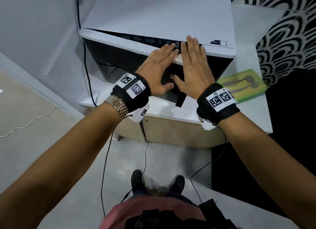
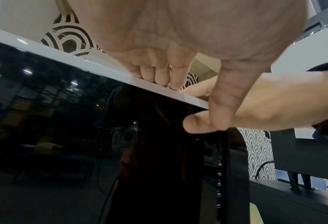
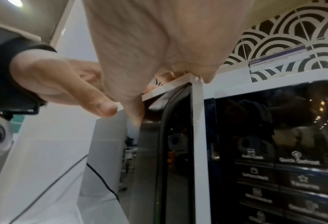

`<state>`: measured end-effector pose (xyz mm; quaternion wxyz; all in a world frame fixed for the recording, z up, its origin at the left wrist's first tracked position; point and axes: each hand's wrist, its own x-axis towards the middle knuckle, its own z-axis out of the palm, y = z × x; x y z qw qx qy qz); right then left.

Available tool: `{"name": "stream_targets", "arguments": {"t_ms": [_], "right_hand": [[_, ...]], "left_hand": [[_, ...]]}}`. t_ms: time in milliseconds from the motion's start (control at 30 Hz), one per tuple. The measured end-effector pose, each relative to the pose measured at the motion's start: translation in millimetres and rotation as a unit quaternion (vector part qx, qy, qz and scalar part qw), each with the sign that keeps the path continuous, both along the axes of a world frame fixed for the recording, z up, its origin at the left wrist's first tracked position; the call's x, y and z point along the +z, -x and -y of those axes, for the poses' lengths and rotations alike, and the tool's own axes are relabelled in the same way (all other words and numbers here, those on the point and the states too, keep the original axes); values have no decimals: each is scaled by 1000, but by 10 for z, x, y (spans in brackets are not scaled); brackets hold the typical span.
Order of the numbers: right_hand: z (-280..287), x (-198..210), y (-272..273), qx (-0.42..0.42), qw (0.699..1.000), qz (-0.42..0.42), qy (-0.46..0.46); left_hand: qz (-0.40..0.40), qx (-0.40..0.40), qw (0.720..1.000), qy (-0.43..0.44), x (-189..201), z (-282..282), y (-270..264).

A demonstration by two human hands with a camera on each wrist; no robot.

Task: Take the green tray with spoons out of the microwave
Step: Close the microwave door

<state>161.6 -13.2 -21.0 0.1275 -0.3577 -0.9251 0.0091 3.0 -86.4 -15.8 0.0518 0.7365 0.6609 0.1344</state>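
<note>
A white microwave is seen standing on a white table, with its dark glass door slightly ajar, a narrow gap being visible along the door's top edge. The left hand is laid flat against the front of the door, its fingers stretched out and reaching up over the white top edge of the door. The right hand is placed just beside it, also spread flat, with its fingertips resting on the top edge near the seam between the door and the control panel. The two thumbs are held close together in front of the dark glass; nothing is gripped by either hand. The green tray is found outside the microwave, lying flat on the table to the right of the appliance, near the right wrist, and grey spoons are seen lying in it. A black cable is seen running down the left side of the microwave. Black bands with printed markers are worn on both wrists, and a metal watch is worn on the left arm.
</note>
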Motion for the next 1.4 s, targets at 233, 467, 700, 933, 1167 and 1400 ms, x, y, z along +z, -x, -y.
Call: {"name": "stream_targets", "arguments": {"t_ms": [233, 467, 700, 933, 1167, 1400], "right_hand": [[-367, 65, 15, -70, 997, 44, 7], [-582, 105, 200, -79, 994, 81, 7], [-621, 67, 241, -84, 993, 84, -9], [-637, -13, 263, -94, 991, 79, -44], [-623, -47, 250, -97, 990, 84, -59], [-604, -48, 257, -111, 989, 81, -53]], "left_hand": [[-88, 84, 991, 50, 156, -372, 231], [-186, 103, 974, 74, 238, -684, 442], [-191, 107, 976, 18, 181, -724, 468], [-186, 116, 975, -25, 182, -784, 473], [-196, 109, 974, -28, 128, -816, 505], [-189, 89, 978, 1, 126, -827, 534]]}}
